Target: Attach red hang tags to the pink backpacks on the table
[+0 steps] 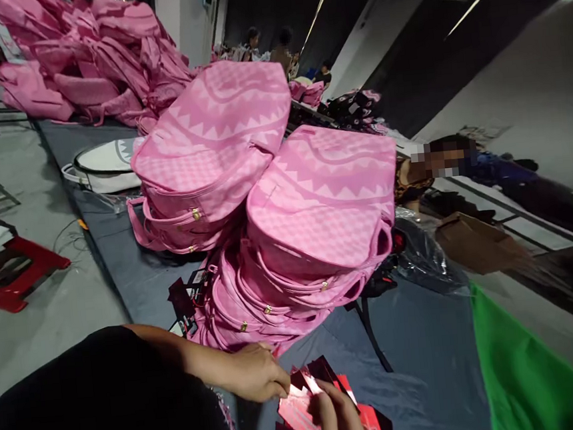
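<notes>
At the bottom of the head view both of my hands work on a bundle of glossy red and black tags (311, 407). My left hand (257, 373) pinches the top tag with closed fingers. My right hand (340, 419) grips the bundle from the near side, fingers curled over it. Just beyond my hands stands a stack of several pink bags (317, 225) with a zigzag pattern and gold zip pulls. A second stack of pink bags (211, 154) lies behind it to the left. Black hang tags (184, 304) dangle from the nearer stack.
The grey table surface (119, 256) runs away to the back. A large heap of pink bags (87, 58) fills the far left. A white bag (104, 165) lies flat. Green cloth (520, 368), a cardboard box (474, 242), a red stool (13, 272) and other people (437, 161) surround it.
</notes>
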The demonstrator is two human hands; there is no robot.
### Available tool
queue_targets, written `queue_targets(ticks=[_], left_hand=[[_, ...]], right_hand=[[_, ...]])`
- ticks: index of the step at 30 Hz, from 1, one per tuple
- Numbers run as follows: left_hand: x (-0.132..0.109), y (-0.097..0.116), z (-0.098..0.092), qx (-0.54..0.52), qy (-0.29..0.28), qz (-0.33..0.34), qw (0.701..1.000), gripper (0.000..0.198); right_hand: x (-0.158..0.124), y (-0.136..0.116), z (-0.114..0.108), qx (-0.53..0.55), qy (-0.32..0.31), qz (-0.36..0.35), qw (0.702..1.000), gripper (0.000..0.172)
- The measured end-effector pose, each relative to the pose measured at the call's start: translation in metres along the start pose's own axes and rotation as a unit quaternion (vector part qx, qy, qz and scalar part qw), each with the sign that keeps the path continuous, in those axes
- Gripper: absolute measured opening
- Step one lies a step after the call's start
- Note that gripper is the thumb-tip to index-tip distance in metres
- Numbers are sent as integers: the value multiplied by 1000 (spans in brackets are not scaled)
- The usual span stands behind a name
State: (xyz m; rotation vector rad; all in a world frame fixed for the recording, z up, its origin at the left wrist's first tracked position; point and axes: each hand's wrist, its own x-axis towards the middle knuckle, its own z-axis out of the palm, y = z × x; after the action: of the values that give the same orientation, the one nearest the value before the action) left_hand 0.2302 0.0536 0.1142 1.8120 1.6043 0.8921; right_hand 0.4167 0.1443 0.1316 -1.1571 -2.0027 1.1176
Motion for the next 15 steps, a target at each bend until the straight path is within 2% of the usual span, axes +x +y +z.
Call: queue_targets(ticks=[2,5,8,10,12,15], left_hand=[[-19,-7,-19,1,38,15,999,5],[-51,-22,-56,-99,87,1,991,15],[-80,-46,-102,-152,163,-71,972,21],[-92,-67,-133,-124,222,-125,959,20],[-97,-88,-159,-89,254,-152,951,21],[-90,-119,-186,-38,236,-149,959,23]], right_hand=[[1,-27,29,-4,-15,-33,999,44],[8,-65,76,-13,-44,-90,995,41],[28,-99,127,-28,-74,-119,990,43],[51,-120,163,-127,-83,-126,980,44],[76,-139,197,-310,-88,-96,942,40],[104,-162,240,-535,-83,-26,841,34]])
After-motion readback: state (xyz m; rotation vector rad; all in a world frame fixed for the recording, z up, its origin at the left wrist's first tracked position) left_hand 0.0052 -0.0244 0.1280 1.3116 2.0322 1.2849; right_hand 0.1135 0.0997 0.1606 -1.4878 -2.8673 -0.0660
